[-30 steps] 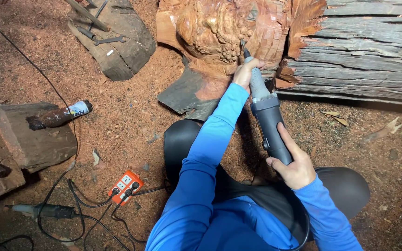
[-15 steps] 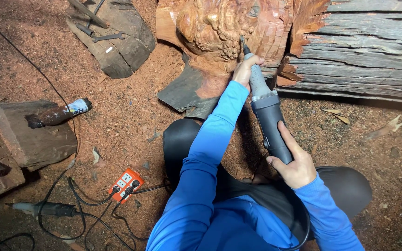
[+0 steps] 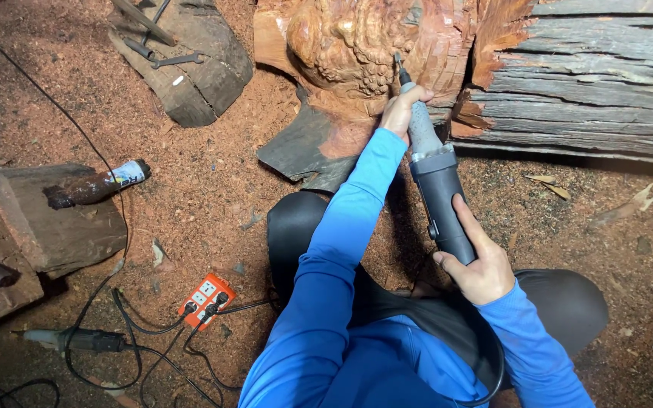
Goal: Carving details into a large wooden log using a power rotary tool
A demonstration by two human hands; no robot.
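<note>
The back end of a long power grinder (image 3: 438,189) is gripped by the right hand (image 3: 478,264), whose fingers (image 3: 468,219) are clenched round the dark body, thumb side uppermost. Its cable is seen to loop down by the knee, just beside the lap, where it could be snagged if the tool were swung, and the tip jerked off line. Further forward, the grey neck of the grinder is wrapped by the left hand (image 3: 402,112), fingers closed tight just behind the small bit (image 3: 399,69). The tool thus lies lengthwise between the two hands, slanting up and away from the body, with the bit touching or very nearly touching the reddish wood carving (image 3: 349,45). With the left fingers so near the bit, a skid or kickback on the knobbly grain could bring them against it, or gouge the carved surface. The floor is covered in sawdust (image 3: 190,189), so footing could slip. To the left, well apart, an orange power strip (image 3: 205,298) with black cords lies in the dust.
</note>
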